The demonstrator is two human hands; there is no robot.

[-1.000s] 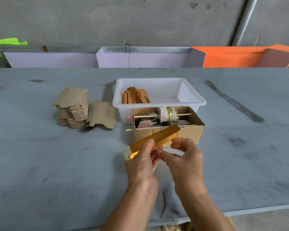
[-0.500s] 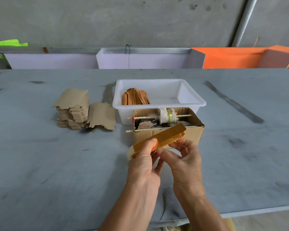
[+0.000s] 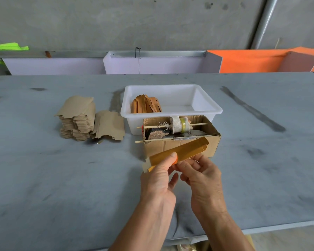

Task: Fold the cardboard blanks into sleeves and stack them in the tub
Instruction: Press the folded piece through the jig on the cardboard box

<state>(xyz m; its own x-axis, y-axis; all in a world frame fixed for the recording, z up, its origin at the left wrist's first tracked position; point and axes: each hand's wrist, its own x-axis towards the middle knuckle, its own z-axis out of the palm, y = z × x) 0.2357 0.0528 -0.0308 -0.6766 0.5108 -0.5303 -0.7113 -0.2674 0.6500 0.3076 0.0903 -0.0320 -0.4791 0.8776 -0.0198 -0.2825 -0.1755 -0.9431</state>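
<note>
**Gold sleeve pinched in both hands**

Beyond the hands, the white tub (image 3: 214, 110) holds folded sleeves (image 3: 146, 104); the cardboard box (image 3: 181, 147) holds a tape roll (image 3: 180, 124). Left hand (image 3: 159, 176) and right hand (image 3: 202, 175) pinch a gold sleeve (image 3: 178, 153), thumbs uppermost.

Cardboard box (image 3: 181, 140) hard against tub's (image 3: 172, 113) near wall, right half free.

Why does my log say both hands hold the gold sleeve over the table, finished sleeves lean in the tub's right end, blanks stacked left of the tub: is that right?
Wrong on one point: in the head view the finished sleeves lean in the left end of the tub; its right end is bare. The rest holds: left hand and right hand hold the gold sleeve, blanks stacked left.
</note>
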